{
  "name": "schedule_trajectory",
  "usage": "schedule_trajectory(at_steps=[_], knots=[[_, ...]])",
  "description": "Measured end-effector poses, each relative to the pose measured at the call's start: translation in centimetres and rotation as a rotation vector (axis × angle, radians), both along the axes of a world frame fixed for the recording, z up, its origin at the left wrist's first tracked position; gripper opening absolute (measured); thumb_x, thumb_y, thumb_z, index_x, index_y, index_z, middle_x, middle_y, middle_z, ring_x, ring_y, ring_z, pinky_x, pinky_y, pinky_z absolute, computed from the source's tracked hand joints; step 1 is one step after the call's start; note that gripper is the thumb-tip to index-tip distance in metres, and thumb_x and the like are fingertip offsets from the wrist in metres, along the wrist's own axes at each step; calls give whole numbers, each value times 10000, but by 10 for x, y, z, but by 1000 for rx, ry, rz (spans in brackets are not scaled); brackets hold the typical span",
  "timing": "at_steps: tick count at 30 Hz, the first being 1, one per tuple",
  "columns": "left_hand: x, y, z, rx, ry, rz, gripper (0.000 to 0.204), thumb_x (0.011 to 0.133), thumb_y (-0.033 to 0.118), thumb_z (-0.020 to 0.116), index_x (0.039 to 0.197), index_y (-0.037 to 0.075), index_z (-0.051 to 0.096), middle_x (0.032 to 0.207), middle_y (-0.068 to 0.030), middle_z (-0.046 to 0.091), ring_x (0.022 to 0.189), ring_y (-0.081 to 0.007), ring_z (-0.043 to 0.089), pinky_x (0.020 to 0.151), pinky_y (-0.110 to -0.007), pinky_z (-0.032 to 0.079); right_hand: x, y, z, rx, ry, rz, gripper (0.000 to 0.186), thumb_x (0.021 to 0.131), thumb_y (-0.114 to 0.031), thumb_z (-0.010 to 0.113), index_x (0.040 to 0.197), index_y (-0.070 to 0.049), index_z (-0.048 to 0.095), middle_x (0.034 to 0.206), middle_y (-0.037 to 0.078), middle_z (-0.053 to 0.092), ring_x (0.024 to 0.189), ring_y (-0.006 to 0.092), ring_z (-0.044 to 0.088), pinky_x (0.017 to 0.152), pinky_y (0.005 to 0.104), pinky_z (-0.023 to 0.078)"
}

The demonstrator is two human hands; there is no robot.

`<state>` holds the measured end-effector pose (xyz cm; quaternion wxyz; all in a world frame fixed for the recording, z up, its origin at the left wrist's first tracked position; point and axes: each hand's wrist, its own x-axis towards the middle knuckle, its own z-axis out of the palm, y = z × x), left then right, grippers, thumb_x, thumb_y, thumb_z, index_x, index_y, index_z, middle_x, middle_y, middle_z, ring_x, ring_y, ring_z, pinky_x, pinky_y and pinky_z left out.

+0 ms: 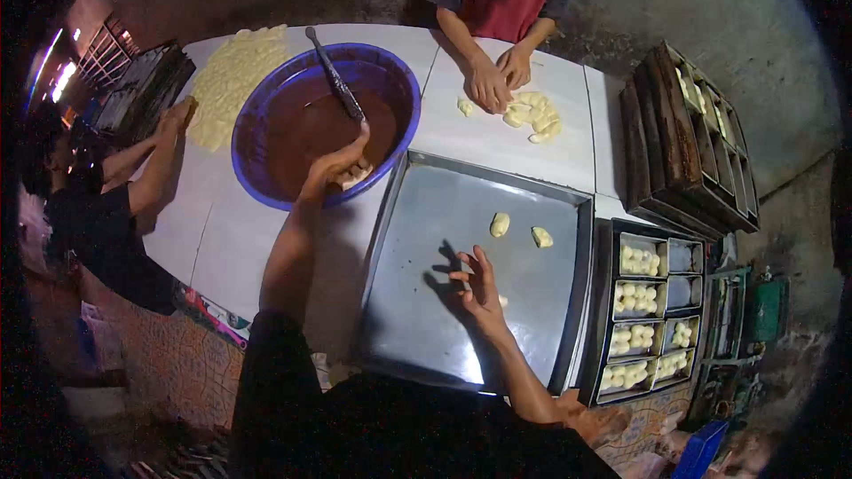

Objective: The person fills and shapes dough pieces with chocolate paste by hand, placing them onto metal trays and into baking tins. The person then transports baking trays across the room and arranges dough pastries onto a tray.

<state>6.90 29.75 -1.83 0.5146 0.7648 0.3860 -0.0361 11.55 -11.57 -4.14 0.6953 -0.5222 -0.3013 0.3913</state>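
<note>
With the tub (248, 173) likely set beside the central tray (426, 213) for reach, my right hand (482, 288) spreads loosely; my left hand's (337, 163) grip I can't tell.

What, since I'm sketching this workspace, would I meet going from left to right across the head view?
A person in black → spread-out dough → blue tub → large metal tray → baking tins partly filled with dough balls.
</note>
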Motion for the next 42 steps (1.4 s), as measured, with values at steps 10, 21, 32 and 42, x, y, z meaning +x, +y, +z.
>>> schedule_trajectory(at_steps=[10, 21, 32, 42], knots=[[-35, -241, 57, -1053, -691, -54, 876, 906, 713, 190, 1397, 15, 387, 1259, -173, 566, 1154, -292, 545, 999, -406, 389, 6, 14, 8, 62, 867, -80, 404, 988, -218, 482, 1320, 10, 456, 1121, 122, 563, 963, 175, 571, 829, 296, 499], [-71, -348, 40, -206, -562, 44, 336, 923, 37, 570, 1248, -37, 536, 1114, -144, 600, 931, -167, 636, 775, -256, 522, -15, -45, 43, -12, -733, -341, 279, 801, 30, 632, 1075, -15, 646, 1151, 108, 540, 995, 185, 535, 794, 304, 464], [-72, -392, 20, -505, -554, 337, 229, 884, 210, 678, 901, -15, 637, 828, -45, 632, 701, -72, 570, 566, -223, 493, -33, -87, 42, -249, -355, -351, 178, 869, -111, 639, 977, 20, 690, 858, 107, 693, 795, 143, 635, 737, 277, 496], [-72, -374, -2, -333, -915, 154, 357, 766, -56, 678, 1085, -16, 523, 1049, -90, 553, 1096, -208, 559, 972, -346, 456, 14, -82, 11, -382, -284, 28, 374, 878, -32, 577, 1250, 8, 556, 1170, 121, 617, 990, 190, 607, 844, 291, 490]])
